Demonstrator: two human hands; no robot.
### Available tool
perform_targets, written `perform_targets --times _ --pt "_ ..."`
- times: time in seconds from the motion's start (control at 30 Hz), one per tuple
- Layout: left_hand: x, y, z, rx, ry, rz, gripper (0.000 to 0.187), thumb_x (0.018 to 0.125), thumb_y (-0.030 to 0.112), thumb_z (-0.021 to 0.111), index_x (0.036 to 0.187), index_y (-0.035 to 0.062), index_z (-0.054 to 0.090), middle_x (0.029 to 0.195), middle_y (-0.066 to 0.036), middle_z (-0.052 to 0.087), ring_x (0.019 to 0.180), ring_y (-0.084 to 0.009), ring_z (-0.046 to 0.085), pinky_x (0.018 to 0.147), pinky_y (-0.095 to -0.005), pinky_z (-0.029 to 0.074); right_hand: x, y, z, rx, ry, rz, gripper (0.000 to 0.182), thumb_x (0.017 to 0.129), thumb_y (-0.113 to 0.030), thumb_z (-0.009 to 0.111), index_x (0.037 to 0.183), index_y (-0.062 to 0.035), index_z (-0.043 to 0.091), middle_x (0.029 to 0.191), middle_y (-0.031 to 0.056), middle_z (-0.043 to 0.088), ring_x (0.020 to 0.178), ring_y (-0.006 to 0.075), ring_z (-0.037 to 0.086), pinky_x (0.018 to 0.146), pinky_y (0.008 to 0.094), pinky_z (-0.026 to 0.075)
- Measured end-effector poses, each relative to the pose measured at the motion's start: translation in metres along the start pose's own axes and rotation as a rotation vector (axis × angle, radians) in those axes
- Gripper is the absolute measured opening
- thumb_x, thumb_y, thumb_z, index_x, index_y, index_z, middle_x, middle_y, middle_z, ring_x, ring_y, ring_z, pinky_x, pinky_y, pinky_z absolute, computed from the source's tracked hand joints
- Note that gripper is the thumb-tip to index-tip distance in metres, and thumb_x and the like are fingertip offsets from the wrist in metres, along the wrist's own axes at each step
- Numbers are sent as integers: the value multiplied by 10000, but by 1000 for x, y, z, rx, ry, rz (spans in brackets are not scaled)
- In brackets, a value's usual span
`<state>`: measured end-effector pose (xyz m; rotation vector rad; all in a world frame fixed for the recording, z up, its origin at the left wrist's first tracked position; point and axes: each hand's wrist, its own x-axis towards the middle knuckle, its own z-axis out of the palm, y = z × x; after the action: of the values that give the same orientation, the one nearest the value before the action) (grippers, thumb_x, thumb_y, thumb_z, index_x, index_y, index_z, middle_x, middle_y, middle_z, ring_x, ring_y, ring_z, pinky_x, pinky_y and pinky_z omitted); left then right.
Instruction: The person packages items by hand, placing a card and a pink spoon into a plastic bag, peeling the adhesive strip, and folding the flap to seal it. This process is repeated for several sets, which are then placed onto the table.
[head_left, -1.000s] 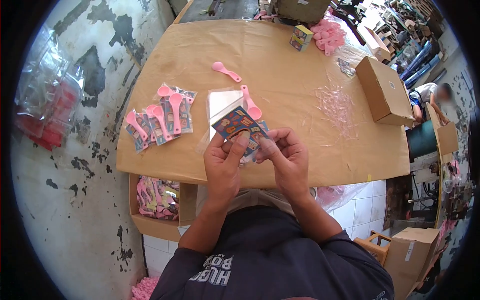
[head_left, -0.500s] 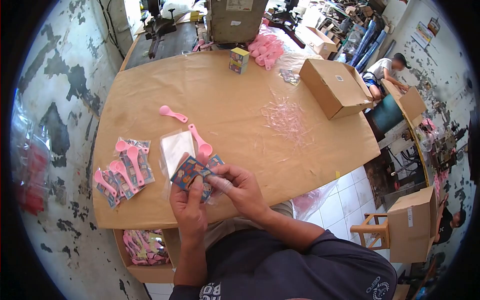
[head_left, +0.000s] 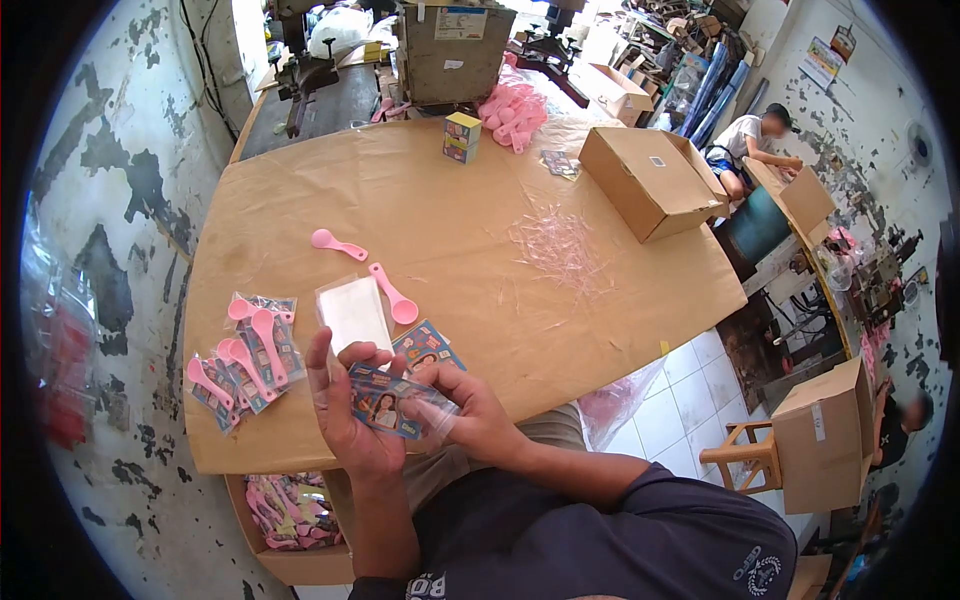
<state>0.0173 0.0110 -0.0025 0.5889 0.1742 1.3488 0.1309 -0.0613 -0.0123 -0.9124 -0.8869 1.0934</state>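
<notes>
My right hand [head_left: 470,410] pinches a printed blue card [head_left: 383,405] with clear plastic around its right end. My left hand [head_left: 358,430] is open, palm up, its fingers spread at the card's left edge. Behind the hands, another blue card [head_left: 428,343] lies on the table, partly covered by my right fingers. A stack of white sheets or bags in clear plastic [head_left: 355,312] lies just beyond my left fingertips. Two loose pink spoons rest near it: one spoon [head_left: 393,293] beside the stack, another spoon [head_left: 338,245] farther back.
Bagged cards with pink spoons [head_left: 262,345] lie at the table's left. Clear plastic strips [head_left: 560,245] are scattered right of centre. A cardboard box [head_left: 650,185], a small yellow-topped box [head_left: 461,137] and bundled pink spoons [head_left: 515,112] stand behind. An open carton [head_left: 292,510] sits below. Two people are at right.
My left fingers have opened away from the card, which has turned and come lower, with plastic over its right end. The other card now shows on the table. The view has shifted slightly.
</notes>
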Motion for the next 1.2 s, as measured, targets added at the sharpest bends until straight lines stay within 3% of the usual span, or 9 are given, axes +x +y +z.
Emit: perform_targets --times 0.07,0.4,0.73,0.8,0.83,1.0,1.1,1.17,1.2 --pt "0 1 0 -14 -3 -4 449 1086 196 508 1501 66 396 1151 -190 675 1035 -272 706 943 -464 621 -4 -7 -1 -53 -22 164 161 1001 -149 722 1023 -52 595 871 -55 583 777 22 539 663 213 450" --pt "-14 -6 14 102 -71 -56 406 1092 231 528 1402 -18 449 997 -129 646 893 -206 669 792 -365 597 2 24 -7 -51 60 29 227 993 -97 715 907 -107 504 842 -82 445 762 13 419 669 205 402" --pt "-5 -8 8 161 5 -62 367 1097 239 536 1372 3 475 926 -47 568 854 -132 582 827 -336 575 5 7 -7 45 173 -176 313 894 -26 795 1111 -78 575 886 -55 479 749 43 463 676 200 418" --pt "2 -3 2 140 74 -49 359 1095 247 549 1362 14 493 914 -26 567 839 -116 576 834 -329 560 3 -1 -30 -521 22 -225 177 915 -29 775 1019 -66 636 841 -64 497 704 39 471 627 203 408" --pt "6 1 -6 55 106 -49 357 1092 250 558 1361 23 501 908 -22 565 834 -116 578 845 -327 553 2 -11 -32 -534 11 -238 105 927 -40 767 936 -56 664 805 -59 514 654 37 464 583 210 387" --pt "19 24 -34 -26 188 46 343 1086 291 574 1336 62 527 926 -27 603 851 -129 605 868 -341 552 10 -82 -74 -102 -275 102 101 958 -101 743 950 -46 659 785 -17 562 651 41 497 572 224 400" --pt "21 31 -43 -41 210 71 344 1080 289 586 1338 67 538 934 -28 617 841 -134 609 881 -363 555 44 -103 -111 102 -488 13 134 1002 -171 695 979 -42 665 822 7 614 713 66 576 624 235 453" --pt "18 34 -44 -55 219 85 346 1078 289 590 1340 68 538 937 -29 621 838 -137 612 888 -375 557 67 -100 -127 -798 -126 41 175 1003 -188 673 1037 -17 672 1009 82 703 861 180 680 747 296 522" --pt "17 34 -41 -36 219 91 345 1077 275 593 1345 63 549 941 -27 620 845 -132 603 898 -356 538 72 -91 -131 -803 -135 35 175 1003 -188 673 1037 -17 672 1009 82 703 861 180 680 747 296 522"
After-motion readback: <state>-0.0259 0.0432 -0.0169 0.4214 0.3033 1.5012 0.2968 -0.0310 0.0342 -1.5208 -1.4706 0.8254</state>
